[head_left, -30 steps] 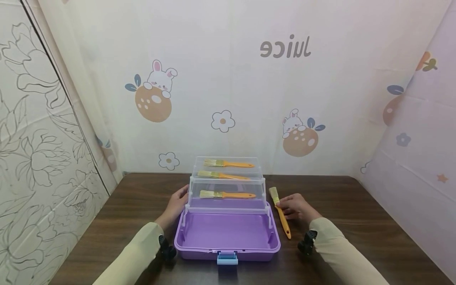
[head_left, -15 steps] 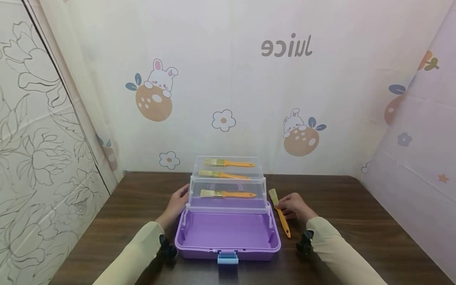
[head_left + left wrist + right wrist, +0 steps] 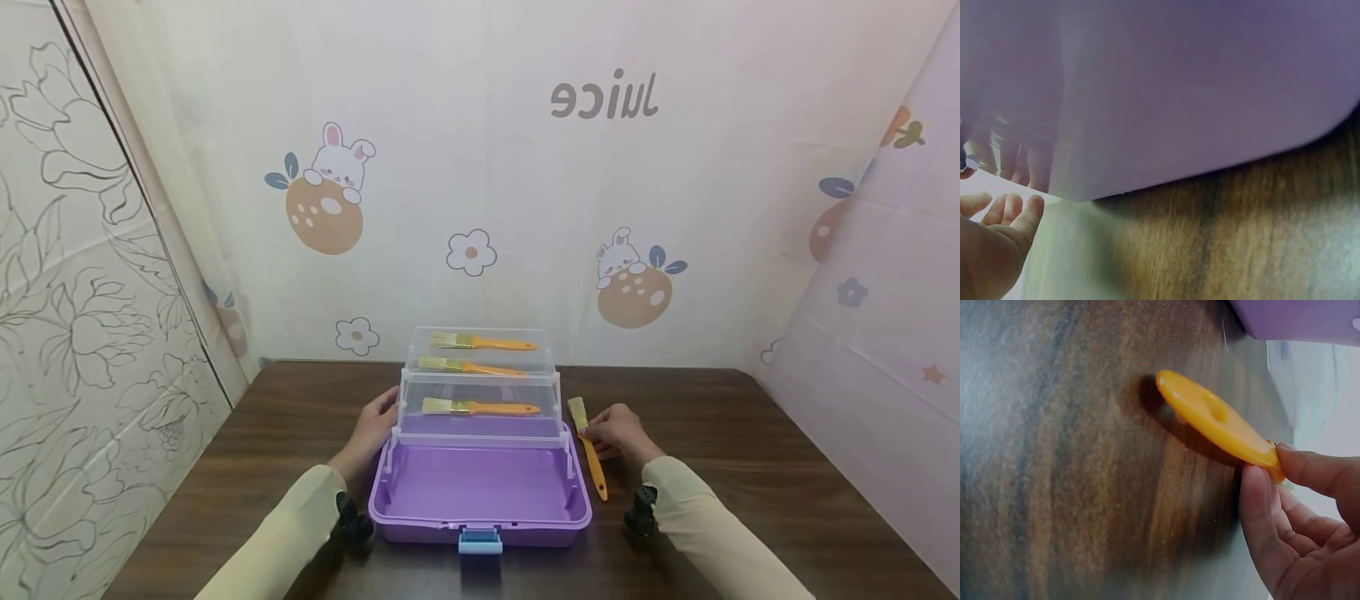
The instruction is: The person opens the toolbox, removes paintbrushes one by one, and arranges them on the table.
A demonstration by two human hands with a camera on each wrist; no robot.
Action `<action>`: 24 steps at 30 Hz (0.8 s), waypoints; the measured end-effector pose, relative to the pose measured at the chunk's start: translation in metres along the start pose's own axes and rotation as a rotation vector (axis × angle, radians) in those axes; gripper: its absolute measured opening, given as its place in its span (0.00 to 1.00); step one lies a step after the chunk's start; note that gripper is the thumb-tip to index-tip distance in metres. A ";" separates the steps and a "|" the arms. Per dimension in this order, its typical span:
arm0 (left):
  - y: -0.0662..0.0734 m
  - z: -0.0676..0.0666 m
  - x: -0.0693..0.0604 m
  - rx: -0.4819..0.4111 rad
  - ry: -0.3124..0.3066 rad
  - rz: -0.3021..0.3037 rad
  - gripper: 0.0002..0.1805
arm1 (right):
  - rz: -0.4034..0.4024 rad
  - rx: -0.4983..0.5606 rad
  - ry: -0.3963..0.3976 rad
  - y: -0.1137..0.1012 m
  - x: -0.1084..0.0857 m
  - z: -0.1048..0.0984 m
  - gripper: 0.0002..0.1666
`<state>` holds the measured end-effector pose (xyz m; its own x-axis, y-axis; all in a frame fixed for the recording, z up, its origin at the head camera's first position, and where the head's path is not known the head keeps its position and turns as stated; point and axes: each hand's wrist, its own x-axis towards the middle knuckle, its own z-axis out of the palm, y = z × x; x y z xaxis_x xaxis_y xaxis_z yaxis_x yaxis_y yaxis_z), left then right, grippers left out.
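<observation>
A purple box (image 3: 480,485) stands with its clear tiered trays raised at the back. Three orange-handled brushes lie on the tiers: an upper one (image 3: 491,343), a middle one (image 3: 480,368) and a lower one (image 3: 483,408). My left hand (image 3: 372,429) rests against the left side of the trays, fingers extended; the left wrist view shows the hand (image 3: 997,240) beside the purple wall (image 3: 1197,100). To the right of the box, my right hand (image 3: 621,433) pinches a fourth brush (image 3: 595,468); thumb and fingers of the hand (image 3: 1310,519) meet near the orange handle's neck (image 3: 1216,422).
The box's light blue latch (image 3: 480,542) faces the front edge. A dark wooden table (image 3: 720,450) extends on both sides, and a printed curtain (image 3: 480,167) hangs behind it. Another curtain (image 3: 75,275) with line-drawn flowers is at the left.
The lower end of the brush in my right hand has shifted slightly left. My left hand stays by the trays.
</observation>
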<state>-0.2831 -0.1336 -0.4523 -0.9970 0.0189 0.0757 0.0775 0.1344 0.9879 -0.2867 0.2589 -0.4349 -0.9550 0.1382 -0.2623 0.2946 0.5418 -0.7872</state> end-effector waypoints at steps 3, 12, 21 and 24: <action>0.000 0.000 0.000 0.005 -0.006 0.000 0.27 | -0.004 -0.014 0.010 0.000 0.000 0.000 0.12; -0.002 -0.001 0.001 0.029 -0.003 -0.012 0.27 | -0.015 -0.041 0.032 0.001 -0.001 0.001 0.11; 0.004 -0.002 -0.001 0.017 -0.030 -0.022 0.28 | -0.014 -0.034 0.033 0.001 -0.002 0.000 0.10; 0.016 -0.002 -0.008 0.009 -0.042 -0.024 0.28 | -0.014 -0.029 0.032 0.001 -0.003 -0.001 0.10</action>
<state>-0.2737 -0.1331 -0.4365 -0.9973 0.0568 0.0461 0.0539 0.1441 0.9881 -0.2836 0.2599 -0.4348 -0.9598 0.1567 -0.2327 0.2804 0.5675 -0.7742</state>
